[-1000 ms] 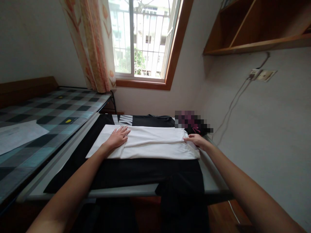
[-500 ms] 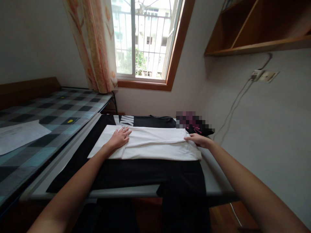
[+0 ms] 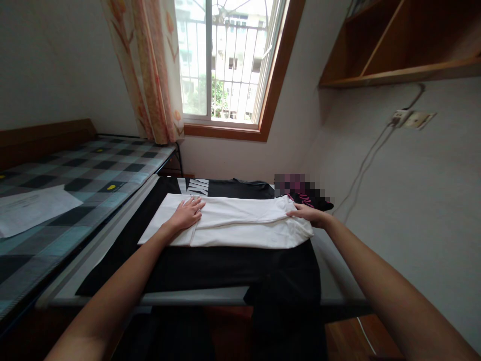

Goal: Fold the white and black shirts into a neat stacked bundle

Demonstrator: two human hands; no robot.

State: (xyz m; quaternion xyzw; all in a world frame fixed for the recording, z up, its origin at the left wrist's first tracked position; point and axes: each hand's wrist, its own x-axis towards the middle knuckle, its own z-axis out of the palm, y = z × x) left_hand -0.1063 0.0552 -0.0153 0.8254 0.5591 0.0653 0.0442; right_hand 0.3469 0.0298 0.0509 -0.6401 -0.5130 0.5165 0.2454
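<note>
1. Because the white cloth (image 3: 240, 223) lies as a long folded strip in the centre of the frame, on a black garment (image 3: 225, 268) spread over the counter (image 3: 191, 297), it has support along its whole length.
2. The left grip (image 3: 186, 213), left of the frame's centre, rests palm down near the strip's left end. Its fingers are slightly apart and lie flat on the cloth rather than closing round it.
3. The right grip (image 3: 306, 213), right of centre, has its fingertips drawn together and looks clamped on the white cloth's right end; the underside of that pinch is hidden.
4. Judging by the thin layers and soft creases, the cloth should be light, limp and hard to damage. Its layers could slip over one another, and a single pulled edge would likely ruffle the rest.
5. The right end, where the cloth bunches, seems the best place for a pinch through all the layers, with a flat palm as anchor at the left. A hold at the middle alone would probably let both ends sag.
6. The black garment looks just as soft and could be dragged along, so a pinch should catch white fabric only. A dark bundle with pink lettering (image 3: 317, 202) lies just above the right grip in the frame.
</note>
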